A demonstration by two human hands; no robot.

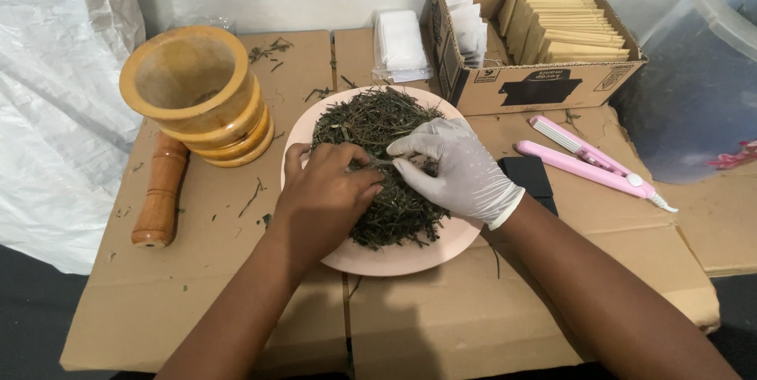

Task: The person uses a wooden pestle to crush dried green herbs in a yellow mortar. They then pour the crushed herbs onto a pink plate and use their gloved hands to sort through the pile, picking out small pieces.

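A pale pink plate (410,258) holds a heap of dried green herbs (378,124) in the middle of the view. My bare left hand (325,199) rests on the near left side of the heap, its fingertips pinching a thin stem. My right hand (461,171), in a white glove, lies on the right side of the heap and pinches the same stem. The fingertips of both hands almost meet over the herbs.
A wooden mortar (197,92) stands at the left with a wooden pestle (162,191) lying beside it. A cardboard box (536,84) of tan and white sachets sits behind, with a stack of white sachets (398,45) to its left. A pink hand sealer (587,159) and a small black object (528,175) lie at the right.
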